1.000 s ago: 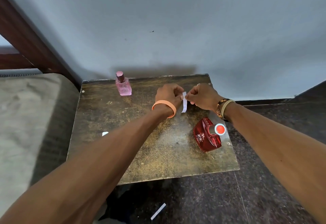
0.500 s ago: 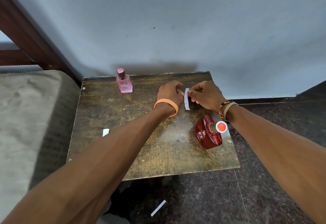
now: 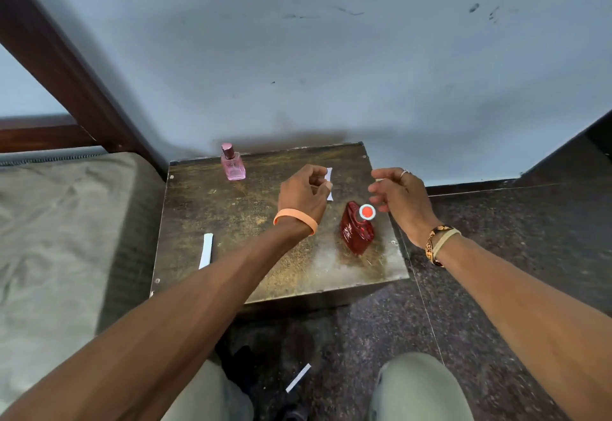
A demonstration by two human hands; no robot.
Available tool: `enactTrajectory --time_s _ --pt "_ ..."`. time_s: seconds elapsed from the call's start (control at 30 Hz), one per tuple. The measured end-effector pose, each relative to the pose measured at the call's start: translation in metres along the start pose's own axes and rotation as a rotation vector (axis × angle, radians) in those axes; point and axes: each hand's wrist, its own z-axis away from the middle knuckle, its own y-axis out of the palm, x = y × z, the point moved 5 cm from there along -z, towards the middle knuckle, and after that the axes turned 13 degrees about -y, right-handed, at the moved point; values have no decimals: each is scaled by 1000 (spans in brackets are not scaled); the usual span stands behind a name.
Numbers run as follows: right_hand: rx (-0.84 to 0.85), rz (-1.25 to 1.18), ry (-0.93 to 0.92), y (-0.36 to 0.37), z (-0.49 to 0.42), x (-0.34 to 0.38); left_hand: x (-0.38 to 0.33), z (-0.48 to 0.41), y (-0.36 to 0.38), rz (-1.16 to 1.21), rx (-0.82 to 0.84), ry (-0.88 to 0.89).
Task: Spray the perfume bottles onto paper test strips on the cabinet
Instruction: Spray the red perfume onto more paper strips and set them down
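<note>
**Strip in left hand; red bottle not yet picked up**

The left hand (image 3: 303, 193) pinches a white paper strip (image 3: 329, 176) between thumb and curled fingers, above the back of the cabinet (image 3: 212, 208). The right hand (image 3: 399, 193) holds nothing. Its fingers are loosely spread and it hovers just beyond the red bottle (image 3: 357, 233), apart from it.

Risks, as judged:
- The red bottle stands close to the cabinet's right edge. A careless sideways reach could knock it to the floor (image 3: 480, 304).
- Its round red cap (image 3: 367, 212) looks to be on. Pressing without removing it gives no spray.
- The paper strip is light and held at one spot only. A close burst could bend it away or wet the fingers.
- A second strip (image 3: 206, 251) lies near the left edge and a third strip (image 3: 298, 377) is on the floor, so strips seem to slide off easily.

Containers:
- Red bottle: dark red glass, fill level not readable.
- Pink bottle (image 3: 233, 163): upright at back left, capped and translucent, level unclear.
</note>
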Motion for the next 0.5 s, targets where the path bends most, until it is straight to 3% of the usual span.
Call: enactTrajectory --time_s 0.27,0.4,0.5 --pt "44 5 -26 -5 72 20 -39 54 -11 14 -16 66" --pt "106 284 -46 7 90 20 -55 74 -9 -106 94 140" --pt "129 348 -58 18 93 13 -60 82 -2 -265 148 184"
